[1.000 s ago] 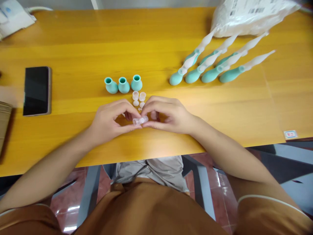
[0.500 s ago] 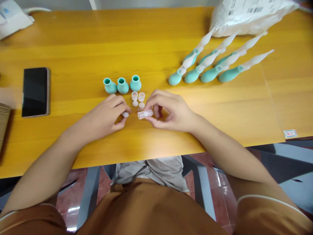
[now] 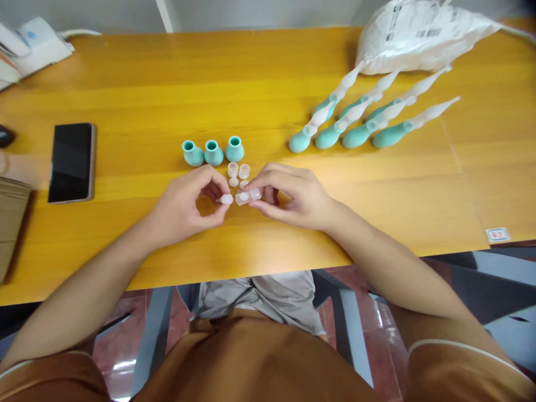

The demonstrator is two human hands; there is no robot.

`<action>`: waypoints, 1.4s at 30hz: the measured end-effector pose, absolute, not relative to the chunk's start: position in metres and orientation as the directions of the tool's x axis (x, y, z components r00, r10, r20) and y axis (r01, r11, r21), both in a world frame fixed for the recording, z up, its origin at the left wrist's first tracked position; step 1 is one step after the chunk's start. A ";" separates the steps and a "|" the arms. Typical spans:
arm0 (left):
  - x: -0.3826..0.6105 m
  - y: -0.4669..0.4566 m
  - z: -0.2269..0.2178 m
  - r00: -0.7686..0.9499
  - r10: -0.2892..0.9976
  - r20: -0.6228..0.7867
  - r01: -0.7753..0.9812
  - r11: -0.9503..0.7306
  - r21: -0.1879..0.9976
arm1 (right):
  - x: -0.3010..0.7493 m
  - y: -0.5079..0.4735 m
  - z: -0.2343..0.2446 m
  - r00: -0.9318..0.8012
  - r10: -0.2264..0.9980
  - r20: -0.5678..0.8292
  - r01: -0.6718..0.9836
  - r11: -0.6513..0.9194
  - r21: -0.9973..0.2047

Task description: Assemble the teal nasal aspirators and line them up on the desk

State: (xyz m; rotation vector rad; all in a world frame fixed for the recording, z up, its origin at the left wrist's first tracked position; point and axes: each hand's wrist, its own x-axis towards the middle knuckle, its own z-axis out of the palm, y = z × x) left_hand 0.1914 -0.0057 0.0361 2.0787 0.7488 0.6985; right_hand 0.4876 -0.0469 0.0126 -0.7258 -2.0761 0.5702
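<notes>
Between the thumb and fingertips of my left hand [image 3: 188,201] is a small white plug-like piece [image 3: 226,199] with a rounded end. My right hand [image 3: 293,195] pinches a clear plastic tube [image 3: 243,197], its open end facing left toward that piece. A whitish part shows inside the tube. The two held parts are close together but apart. Just beyond my fingertips stand small clear cups [image 3: 233,170] and little white discs [image 3: 233,182]. Behind them sit three teal rubber bulbs [image 3: 213,153] in a row, their mouths upward.
Two rows of teal bulbs with white tapered nozzles [image 3: 391,135] stand at the right. A plastic-wrapped package [image 3: 419,42] lies behind them. On the left are a phone [image 3: 71,163], a cardboard box [image 3: 12,223] and a white device [image 3: 44,47]. The wooden table's [image 3: 251,259] front edge is near me.
My left hand has turned and come right, bringing the white piece up near the tube's open end. The right hand keeps its pinch on the tube. The view has shifted slightly.
</notes>
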 end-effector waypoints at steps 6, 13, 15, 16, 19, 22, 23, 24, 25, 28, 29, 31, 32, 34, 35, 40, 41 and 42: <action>0.195 -0.011 0.033 0.642 0.751 0.154 0.141 -0.314 0.939 | 0.489 -0.048 0.016 -0.486 0.663 0.570 0.270 0.734 -0.623; 0.195 -0.011 0.035 0.637 0.758 0.136 0.083 -0.243 0.967 | 0.490 -0.048 0.018 -0.492 0.640 0.590 0.220 0.747 -0.627; 0.195 -0.011 0.035 0.642 0.756 0.130 0.084 -0.237 0.968 | 0.490 -0.047 0.017 -0.490 0.629 0.603 0.226 0.760 -0.610; 0.195 -0.011 0.035 0.644 0.755 0.123 0.088 -0.233 0.969 | 0.491 -0.046 0.016 -0.491 0.619 0.613 0.227 0.770 -0.596; 0.194 -0.011 0.036 0.642 0.762 0.083 0.104 -0.195 0.975 | 0.491 -0.045 0.014 -0.487 0.592 0.642 0.225 0.795 -0.563; 0.195 -0.011 0.036 0.648 0.759 0.059 0.098 -0.160 0.982 | 0.492 -0.044 0.011 -0.487 0.587 0.647 0.232 0.800 -0.553; 0.195 -0.011 0.035 0.648 0.760 0.057 0.095 -0.155 0.983 | 0.492 -0.044 0.011 -0.489 0.586 0.646 0.237 0.802 -0.549; 0.195 -0.011 0.035 0.646 0.761 0.061 0.090 -0.156 0.984 | 0.493 -0.044 0.010 -0.493 0.584 0.645 0.242 0.804 -0.543; 0.195 -0.012 0.034 0.641 0.764 0.069 0.087 -0.162 0.983 | 0.493 -0.044 0.010 -0.495 0.581 0.646 0.247 0.807 -0.537; 0.196 -0.012 0.032 0.626 0.773 0.098 0.092 -0.199 0.976 | 0.495 -0.044 0.009 -0.502 0.573 0.647 0.250 0.813 -0.526; 0.196 -0.013 0.031 0.622 0.774 0.116 0.094 -0.220 0.971 | 0.496 -0.044 0.009 -0.504 0.573 0.647 0.248 0.813 -0.527; 0.196 -0.013 0.030 0.612 0.774 0.162 0.092 -0.273 0.958 | 0.496 -0.044 0.010 -0.508 0.574 0.642 0.239 0.810 -0.536; 0.196 -0.013 0.029 0.607 0.772 0.190 0.089 -0.303 0.949 | 0.497 -0.044 0.010 -0.510 0.577 0.638 0.234 0.807 -0.543; 0.196 -0.013 0.029 0.601 0.762 0.242 0.081 -0.359 0.930 | 0.497 -0.044 0.011 -0.513 0.583 0.630 0.222 0.799 -0.558; 0.196 -0.013 0.029 0.602 0.754 0.262 0.081 -0.384 0.920 | 0.497 -0.044 0.011 -0.515 0.585 0.626 0.216 0.796 -0.566; 0.196 -0.013 0.032 0.619 0.719 0.316 0.111 -0.478 0.871 | 0.496 -0.044 0.011 -0.521 0.584 0.622 0.198 0.792 -0.578; 0.196 -0.014 0.032 0.621 0.717 0.316 0.114 -0.482 0.869 | 0.495 -0.044 0.011 -0.520 0.583 0.624 0.198 0.793 -0.576; 0.196 -0.014 0.032 0.622 0.717 0.316 0.114 -0.481 0.869 | 0.495 -0.045 0.011 -0.519 0.583 0.626 0.198 0.794 -0.575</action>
